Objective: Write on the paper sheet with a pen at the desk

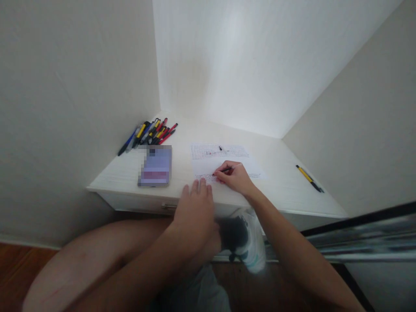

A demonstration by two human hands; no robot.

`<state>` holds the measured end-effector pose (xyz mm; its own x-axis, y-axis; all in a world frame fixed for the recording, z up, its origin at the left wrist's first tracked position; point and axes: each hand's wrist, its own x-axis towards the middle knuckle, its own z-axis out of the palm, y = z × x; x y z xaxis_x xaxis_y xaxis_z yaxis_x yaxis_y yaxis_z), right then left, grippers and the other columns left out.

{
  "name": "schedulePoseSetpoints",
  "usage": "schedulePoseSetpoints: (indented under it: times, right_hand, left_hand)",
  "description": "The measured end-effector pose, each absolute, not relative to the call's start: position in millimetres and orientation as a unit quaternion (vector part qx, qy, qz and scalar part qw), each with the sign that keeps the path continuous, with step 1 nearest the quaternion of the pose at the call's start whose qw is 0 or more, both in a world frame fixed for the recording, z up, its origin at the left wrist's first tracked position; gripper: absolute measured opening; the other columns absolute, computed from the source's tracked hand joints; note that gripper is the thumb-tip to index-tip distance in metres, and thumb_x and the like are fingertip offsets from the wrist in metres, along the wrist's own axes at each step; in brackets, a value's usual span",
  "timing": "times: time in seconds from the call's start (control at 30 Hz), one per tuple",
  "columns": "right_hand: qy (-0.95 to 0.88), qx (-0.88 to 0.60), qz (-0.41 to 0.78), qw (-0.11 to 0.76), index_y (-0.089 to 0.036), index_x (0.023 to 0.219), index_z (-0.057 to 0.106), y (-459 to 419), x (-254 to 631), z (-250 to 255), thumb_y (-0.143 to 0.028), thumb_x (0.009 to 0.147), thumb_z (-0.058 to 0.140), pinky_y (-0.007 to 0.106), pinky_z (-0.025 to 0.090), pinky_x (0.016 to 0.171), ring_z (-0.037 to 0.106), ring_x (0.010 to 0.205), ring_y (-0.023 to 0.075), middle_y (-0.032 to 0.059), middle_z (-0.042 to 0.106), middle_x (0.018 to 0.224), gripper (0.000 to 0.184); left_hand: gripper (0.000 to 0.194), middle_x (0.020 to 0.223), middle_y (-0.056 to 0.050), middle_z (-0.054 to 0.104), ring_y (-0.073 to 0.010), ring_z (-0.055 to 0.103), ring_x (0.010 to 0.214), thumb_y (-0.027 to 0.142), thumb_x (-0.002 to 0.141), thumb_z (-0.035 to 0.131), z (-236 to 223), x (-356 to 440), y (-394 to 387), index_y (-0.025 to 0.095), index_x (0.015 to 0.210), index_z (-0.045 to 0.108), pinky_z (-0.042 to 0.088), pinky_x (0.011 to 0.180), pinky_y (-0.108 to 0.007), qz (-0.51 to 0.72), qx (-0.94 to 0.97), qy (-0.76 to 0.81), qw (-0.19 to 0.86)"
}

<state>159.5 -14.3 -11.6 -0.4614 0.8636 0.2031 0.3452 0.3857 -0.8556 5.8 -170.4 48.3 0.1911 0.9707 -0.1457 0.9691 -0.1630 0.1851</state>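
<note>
My right hand (236, 178) is closed around a dark pen (223, 170), its tip touching a sheet of paper (224, 161) covered in small lines of writing. My left hand (195, 208) lies flat near the front edge of the white desk (130, 173), fingers stretched out toward the sheet's near corner and holding nothing. A small pen part (221, 149) lies on the upper half of the sheet.
A pile of several pens (150, 132) in blue, yellow, red and black lies at the back left by the wall. A phone (155, 166) lies flat left of the paper. One yellow-and-black pen (308, 178) rests at the right. Walls close in three sides.
</note>
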Motion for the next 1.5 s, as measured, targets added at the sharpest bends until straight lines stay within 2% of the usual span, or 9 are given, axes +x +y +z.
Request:
schedulePoseSetpoints:
  times: [0.27,0.53,0.77,0.9,1.07,1.17,1.27,1.33,1.5]
  right_hand:
    - [-0.777,-0.400,0.348,0.340,-0.018,0.075,0.069,-14,157,-12,-0.030,0.079,0.073,0.025,0.047,0.053,0.060,0.058,0.0130,0.0036,0.070,0.069,0.014]
    - [-0.788,-0.401,0.327,0.334,-0.019,0.075,0.070,-13,158,-13,-0.032,0.080,0.072,0.028,0.050,0.060,0.064,0.064,0.0155,0.0042,0.072,0.074,0.014]
    - [-0.782,-0.403,0.337,0.335,-0.020,0.075,0.071,-15,158,-14,-0.034,0.079,0.075,0.029,0.052,0.062,0.066,0.067,0.0167,0.0047,0.073,0.075,0.016]
    - [-0.716,-0.397,0.410,0.402,-0.019,0.079,0.074,-12,162,-3,-0.042,0.079,0.077,0.029,0.051,0.057,0.066,0.063,0.0169,0.0063,0.074,0.073,0.023]
    - [-0.658,-0.392,0.369,0.527,-0.017,0.102,0.073,38,175,37,-0.049,0.085,0.070,0.028,0.053,0.060,0.072,0.075,0.0183,0.0111,0.077,0.097,0.036]
    - [-0.721,-0.398,0.282,0.492,-0.016,0.112,0.071,87,180,48,-0.050,0.093,0.056,0.030,0.052,0.061,0.070,0.071,0.0175,0.0108,0.077,0.094,0.041]
    - [-0.810,-0.396,0.177,0.395,-0.016,0.096,0.075,124,186,37,-0.037,0.091,0.058,0.034,0.053,0.075,0.070,0.076,0.0194,0.0104,0.077,0.093,0.028]
    - [-0.845,-0.392,0.128,0.341,-0.018,0.092,0.076,135,192,25,-0.032,0.086,0.063,0.036,0.051,0.081,0.069,0.082,0.0210,0.0091,0.077,0.092,0.021]
    - [-0.883,-0.366,0.144,0.256,-0.019,0.092,0.076,141,206,9,-0.022,0.080,0.064,0.034,0.048,0.077,0.064,0.078,0.0194,0.0067,0.076,0.089,0.017]
  left_hand:
    - [0.087,0.162,-0.027,0.021,-0.0389,0.025,0.150,0.039,0.089,0.066,47,5,-173,-0.001,0.156,0.028,0.027,0.120,-0.052,-0.032,0.771,0.628,0.099]
    - [0.086,0.160,-0.030,0.025,-0.0414,0.033,0.146,0.041,0.084,0.071,49,4,-169,0.000,0.152,0.037,0.032,0.116,-0.053,-0.007,0.776,0.622,0.107]
    - [0.081,0.157,-0.032,0.030,-0.0444,0.037,0.143,0.035,0.082,0.073,53,3,-170,-0.001,0.148,0.043,0.037,0.113,-0.054,0.009,0.774,0.621,0.119]
    - [0.078,0.156,-0.033,0.032,-0.0456,0.036,0.143,0.031,0.080,0.073,55,3,-170,-0.001,0.145,0.046,0.036,0.113,-0.056,0.018,0.770,0.623,0.136]
    - [0.081,0.159,-0.030,0.028,-0.0422,0.033,0.146,0.030,0.080,0.072,61,5,-170,0.002,0.150,0.042,0.034,0.116,-0.054,0.006,0.764,0.629,0.144]
    - [0.079,0.160,-0.029,0.024,-0.0400,0.031,0.148,0.032,0.084,0.067,66,5,-168,0.000,0.151,0.040,0.034,0.117,-0.051,-0.031,0.769,0.622,0.145]
    - [0.081,0.161,-0.028,0.025,-0.0392,0.032,0.148,0.039,0.085,0.068,67,1,-166,0.002,0.151,0.040,0.034,0.118,-0.050,-0.033,0.768,0.621,0.151]
    - [0.078,0.160,-0.025,0.030,-0.0388,0.036,0.146,0.041,0.083,0.070,63,-3,-163,0.006,0.148,0.047,0.036,0.117,-0.051,-0.014,0.769,0.620,0.158]
    - [0.071,0.158,-0.020,0.038,-0.0362,0.042,0.143,0.041,0.081,0.071,54,-9,-158,0.013,0.144,0.054,0.037,0.117,-0.049,0.018,0.768,0.621,0.157]
